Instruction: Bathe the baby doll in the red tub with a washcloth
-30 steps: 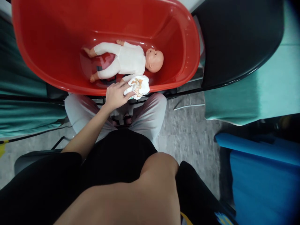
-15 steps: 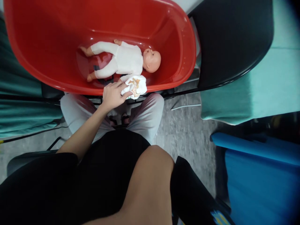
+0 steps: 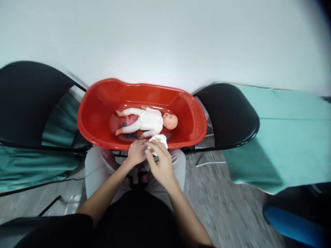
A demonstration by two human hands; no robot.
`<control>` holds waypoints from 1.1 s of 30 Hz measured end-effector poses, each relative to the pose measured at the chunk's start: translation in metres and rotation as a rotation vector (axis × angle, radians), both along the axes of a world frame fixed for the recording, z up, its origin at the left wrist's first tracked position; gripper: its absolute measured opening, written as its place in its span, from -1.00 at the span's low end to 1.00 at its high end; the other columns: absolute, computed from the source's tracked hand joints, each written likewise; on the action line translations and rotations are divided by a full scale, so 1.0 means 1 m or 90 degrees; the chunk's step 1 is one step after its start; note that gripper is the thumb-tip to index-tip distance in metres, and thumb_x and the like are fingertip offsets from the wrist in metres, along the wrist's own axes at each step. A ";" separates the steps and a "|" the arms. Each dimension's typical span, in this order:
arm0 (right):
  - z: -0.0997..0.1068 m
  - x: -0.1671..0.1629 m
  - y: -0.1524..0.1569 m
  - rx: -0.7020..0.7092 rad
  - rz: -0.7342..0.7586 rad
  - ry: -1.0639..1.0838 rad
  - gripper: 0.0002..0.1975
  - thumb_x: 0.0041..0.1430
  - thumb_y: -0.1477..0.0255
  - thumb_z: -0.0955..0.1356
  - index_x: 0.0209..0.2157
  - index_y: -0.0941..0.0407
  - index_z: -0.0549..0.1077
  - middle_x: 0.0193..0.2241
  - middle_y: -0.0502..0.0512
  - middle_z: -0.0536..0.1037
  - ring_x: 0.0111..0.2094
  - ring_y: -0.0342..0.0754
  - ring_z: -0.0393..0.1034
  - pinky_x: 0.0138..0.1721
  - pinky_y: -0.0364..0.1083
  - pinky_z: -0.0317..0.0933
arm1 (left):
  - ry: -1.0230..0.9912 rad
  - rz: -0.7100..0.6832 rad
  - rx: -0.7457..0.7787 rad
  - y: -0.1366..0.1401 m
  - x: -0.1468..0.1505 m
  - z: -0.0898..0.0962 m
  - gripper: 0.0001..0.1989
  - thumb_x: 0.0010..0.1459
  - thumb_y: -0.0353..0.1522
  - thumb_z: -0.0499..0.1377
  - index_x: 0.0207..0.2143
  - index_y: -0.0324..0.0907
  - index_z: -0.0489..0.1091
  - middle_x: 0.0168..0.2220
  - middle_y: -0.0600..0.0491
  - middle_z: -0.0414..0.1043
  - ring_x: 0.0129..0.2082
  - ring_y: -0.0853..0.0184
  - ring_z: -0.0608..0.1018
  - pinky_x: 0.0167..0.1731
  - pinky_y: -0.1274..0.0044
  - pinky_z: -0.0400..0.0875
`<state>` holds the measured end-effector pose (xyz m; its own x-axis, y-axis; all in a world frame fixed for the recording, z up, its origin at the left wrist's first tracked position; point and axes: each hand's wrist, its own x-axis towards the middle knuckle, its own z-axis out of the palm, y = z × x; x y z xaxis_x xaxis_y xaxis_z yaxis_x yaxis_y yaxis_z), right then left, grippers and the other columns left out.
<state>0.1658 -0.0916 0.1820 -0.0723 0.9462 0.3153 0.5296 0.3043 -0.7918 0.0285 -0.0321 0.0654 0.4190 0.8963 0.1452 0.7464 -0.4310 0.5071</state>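
Near the front rim of the tub, my left hand (image 3: 137, 152) is closed on a bunched white cloth-like piece with an orange-brown print (image 3: 160, 138). My right hand (image 3: 160, 162) is beside it, fingers extended and thumb apart, partly covering the piece; whether it touches is hard to see. A baby doll (image 3: 151, 119) in white clothing lies on its back in the red baby bathtub (image 3: 196, 119), head to the right and legs to the left.
Black folding chairs stand on both sides of the tub, one at left (image 3: 23, 103) and one at right (image 3: 232, 117). A green-covered table (image 3: 297, 144) is farther right. Behind is a pale wall (image 3: 165, 41). My knees are under the tub's front edge.
My view has tilted up and shows more wall and both chairs. My right hand has come up next to the white printed piece, which my left hand still holds.
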 end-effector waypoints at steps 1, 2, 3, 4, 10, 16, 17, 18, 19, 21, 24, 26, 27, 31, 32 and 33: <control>-0.019 0.012 0.013 0.014 -0.011 -0.040 -0.66 0.43 0.33 0.27 0.15 -0.03 0.51 0.08 0.15 0.58 0.18 0.11 0.41 0.27 0.19 0.30 | 0.000 -0.005 0.011 0.000 0.000 0.002 -0.70 0.34 -0.18 0.14 0.02 0.00 0.57 -0.02 -0.05 0.61 -0.04 0.09 0.61 -0.04 0.29 0.46; -0.038 0.023 0.023 0.020 0.005 -0.101 -0.61 0.40 0.28 0.31 0.20 0.01 0.47 0.15 0.20 0.53 0.24 0.17 0.34 0.30 0.23 0.26 | -0.002 -0.007 0.016 -0.001 0.000 0.003 -0.69 0.34 -0.19 0.13 0.04 -0.02 0.56 -0.03 -0.05 0.61 -0.05 0.08 0.62 -0.05 0.29 0.47; -0.055 0.034 0.030 0.015 0.022 -0.166 -0.52 0.35 0.22 0.36 0.24 0.06 0.44 0.23 0.25 0.47 0.32 0.24 0.25 0.33 0.28 0.20 | -0.008 -0.006 0.016 -0.001 0.000 0.004 -0.67 0.35 -0.19 0.13 0.06 -0.03 0.55 -0.04 -0.05 0.61 -0.05 0.08 0.62 -0.06 0.29 0.48; -0.071 0.044 0.035 -0.002 0.039 -0.221 -0.41 0.30 0.17 0.41 0.28 0.12 0.41 0.28 0.33 0.40 0.36 0.31 0.17 0.34 0.32 0.16 | -0.019 -0.001 0.011 -0.002 0.000 0.005 -0.66 0.36 -0.18 0.12 0.08 -0.03 0.54 -0.05 -0.05 0.61 -0.06 0.08 0.62 -0.06 0.29 0.48; -0.112 0.064 0.036 -0.071 0.039 -0.152 -0.51 0.22 0.29 0.44 0.15 0.14 0.51 0.10 0.30 0.57 0.15 0.25 0.41 0.26 0.28 0.21 | -0.187 0.029 -0.052 0.001 0.002 0.000 -0.67 0.37 -0.13 0.13 0.08 0.03 0.54 -0.03 0.04 0.62 -0.03 0.15 0.60 0.00 0.35 0.44; -0.079 0.036 0.021 -0.216 -0.217 0.488 -0.53 0.13 0.14 0.48 -0.01 0.13 0.59 -0.06 0.18 0.67 -0.04 0.14 0.54 0.07 0.08 0.38 | -0.632 0.123 -0.247 0.002 -0.002 0.010 -0.51 0.31 -0.04 0.18 0.14 -0.14 0.48 0.06 -0.08 0.56 0.02 0.17 0.57 0.07 0.38 0.42; -0.071 0.030 0.018 -0.245 -0.218 0.610 -0.50 0.14 0.10 0.47 0.01 0.12 0.59 -0.02 0.18 0.66 0.00 0.14 0.54 0.08 0.08 0.39 | -0.692 0.139 -0.279 -0.002 -0.003 0.014 -0.44 0.27 -0.03 0.23 0.19 -0.14 0.44 0.08 -0.09 0.54 0.05 0.16 0.56 0.10 0.38 0.41; -0.063 0.023 0.014 -0.277 -0.205 0.714 -0.48 0.15 0.06 0.46 0.03 0.10 0.59 0.03 0.17 0.64 0.04 0.15 0.53 0.08 0.08 0.39 | -0.744 0.149 -0.314 -0.008 -0.005 0.018 -0.37 0.24 -0.02 0.28 0.25 -0.13 0.40 0.11 -0.10 0.53 0.09 0.15 0.54 0.14 0.37 0.39; -0.058 0.016 0.009 -0.311 -0.185 0.791 -0.45 0.15 0.02 0.45 0.05 0.07 0.59 0.06 0.15 0.63 0.08 0.16 0.52 0.09 0.10 0.40 | -0.791 0.153 -0.353 -0.016 -0.007 0.021 -0.32 0.20 -0.01 0.32 0.27 -0.10 0.38 0.15 -0.09 0.51 0.15 0.13 0.51 0.20 0.36 0.35; -0.052 0.004 -0.001 -0.372 -0.155 0.866 -0.40 0.12 -0.04 0.45 0.09 0.00 0.57 0.10 0.12 0.61 0.11 0.18 0.51 0.10 0.14 0.40 | -0.885 0.137 -0.452 -0.033 -0.011 0.026 -0.27 0.14 0.06 0.34 0.27 -0.07 0.41 0.22 -0.10 0.46 0.26 0.07 0.44 0.28 0.32 0.27; -0.059 -0.011 -0.016 -0.426 -0.117 0.860 -0.29 0.13 -0.19 0.38 0.14 -0.02 0.54 0.13 0.13 0.59 0.17 0.20 0.46 0.14 0.18 0.38 | -0.991 0.111 -0.624 -0.058 -0.019 0.028 -0.17 0.04 0.23 0.30 0.17 -0.13 0.51 0.21 -0.17 0.48 0.27 -0.03 0.44 0.29 0.23 0.27; -0.070 -0.017 -0.025 -0.451 -0.092 0.811 -0.17 0.09 -0.30 0.33 0.13 0.04 0.56 0.07 0.21 0.62 0.17 0.23 0.46 0.14 0.20 0.38 | -0.993 0.148 -0.697 -0.070 -0.027 0.030 -0.18 -0.02 0.21 0.36 0.10 -0.19 0.56 0.13 -0.21 0.55 0.19 -0.06 0.51 0.24 0.22 0.33; -0.076 -0.019 -0.029 -0.465 -0.088 0.771 -0.12 0.04 -0.33 0.34 0.09 0.09 0.58 0.01 0.26 0.65 0.14 0.26 0.48 0.12 0.21 0.39 | -0.971 0.184 -0.707 -0.074 -0.031 0.031 -0.23 -0.04 0.14 0.42 0.06 -0.21 0.58 0.08 -0.20 0.58 0.14 -0.04 0.55 0.20 0.24 0.37; -0.093 -0.016 -0.039 -0.449 -0.132 0.554 -0.25 -0.12 -0.16 0.55 -0.12 0.19 0.62 -0.17 0.30 0.70 -0.04 0.27 0.56 0.03 0.18 0.44 | -0.840 0.250 -0.654 -0.087 -0.051 0.037 -0.34 -0.02 -0.09 0.51 0.07 -0.25 0.57 -0.06 -0.13 0.65 -0.06 0.07 0.63 0.00 0.38 0.47; -0.095 -0.014 -0.040 -0.418 -0.144 0.526 -0.31 -0.11 -0.09 0.57 -0.13 0.18 0.61 -0.15 0.27 0.69 -0.06 0.23 0.56 0.01 0.14 0.45 | -0.817 0.241 -0.642 -0.089 -0.057 0.038 -0.35 0.01 -0.10 0.49 0.09 -0.25 0.55 -0.07 -0.11 0.66 -0.07 0.09 0.63 -0.03 0.40 0.48; -0.095 -0.012 -0.040 -0.384 -0.153 0.514 -0.37 -0.08 -0.03 0.58 -0.12 0.15 0.59 -0.12 0.25 0.69 -0.08 0.19 0.57 -0.02 0.10 0.46 | -0.799 0.230 -0.631 -0.091 -0.062 0.039 -0.35 0.03 -0.11 0.47 0.11 -0.24 0.54 -0.05 -0.09 0.65 -0.07 0.10 0.62 -0.04 0.41 0.48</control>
<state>0.1538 -0.1317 0.0872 0.1625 0.9245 -0.3448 -0.2330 -0.3036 -0.9238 -0.0332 -0.1231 0.1040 0.2495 0.8606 -0.4440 -0.3370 0.5070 0.7934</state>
